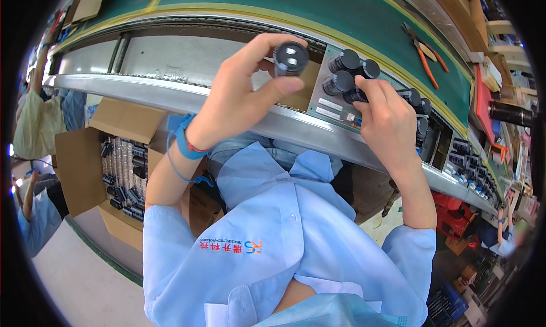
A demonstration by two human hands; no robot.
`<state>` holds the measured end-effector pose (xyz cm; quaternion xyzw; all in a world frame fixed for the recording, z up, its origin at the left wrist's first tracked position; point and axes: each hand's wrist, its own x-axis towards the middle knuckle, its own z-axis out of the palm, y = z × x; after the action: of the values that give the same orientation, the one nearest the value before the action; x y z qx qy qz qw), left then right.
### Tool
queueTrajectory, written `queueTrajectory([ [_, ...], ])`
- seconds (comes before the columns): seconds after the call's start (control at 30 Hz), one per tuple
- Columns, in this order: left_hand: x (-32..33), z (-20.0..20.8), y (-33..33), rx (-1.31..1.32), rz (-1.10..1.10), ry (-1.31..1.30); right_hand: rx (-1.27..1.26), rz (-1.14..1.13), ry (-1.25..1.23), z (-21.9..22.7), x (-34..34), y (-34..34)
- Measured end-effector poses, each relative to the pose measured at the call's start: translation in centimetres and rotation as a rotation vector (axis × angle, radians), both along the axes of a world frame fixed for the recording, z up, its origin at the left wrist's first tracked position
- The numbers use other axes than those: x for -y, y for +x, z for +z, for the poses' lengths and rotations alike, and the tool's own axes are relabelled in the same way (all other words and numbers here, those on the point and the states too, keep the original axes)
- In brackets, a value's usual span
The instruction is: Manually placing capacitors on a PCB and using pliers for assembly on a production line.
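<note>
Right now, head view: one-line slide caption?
Left hand holds a black cylindrical capacitor; right hand touches a second black capacitor on a pale-green flat circuit board.

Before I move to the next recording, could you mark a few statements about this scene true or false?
1. The left hand holds a black cylinder. True.
2. The right hand is empty. False: the right hand holds a second black cylinder at the circuit board.
3. The orange-handled pliers lie on the green surface. True.
4. The blue wristband is on the right wrist. False: the blue wristband is on the left wrist.
5. The cardboard box is closed. False: its flaps stand open.
</note>
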<state>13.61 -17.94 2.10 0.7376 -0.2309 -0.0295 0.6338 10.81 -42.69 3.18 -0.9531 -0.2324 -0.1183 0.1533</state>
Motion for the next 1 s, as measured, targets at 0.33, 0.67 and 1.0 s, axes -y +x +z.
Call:
queueTrajectory([
  [0.33,-0.9,0.5,-1.7,-0.241,-0.057,-0.254,-0.147,-0.022,0.198,4.3,0.8,1.6],
  [0.67,-2.2,2.0,-2.8,-0.188,-0.001,-0.296,-0.360,-0.186,-0.097,-2.7,18.4,14.0],
  [1.0,-2.3,1.6,-1.6,-0.093,0.144,-0.322,-0.059,-0.288,-0.339,-2.2,18.4,11.4],
])
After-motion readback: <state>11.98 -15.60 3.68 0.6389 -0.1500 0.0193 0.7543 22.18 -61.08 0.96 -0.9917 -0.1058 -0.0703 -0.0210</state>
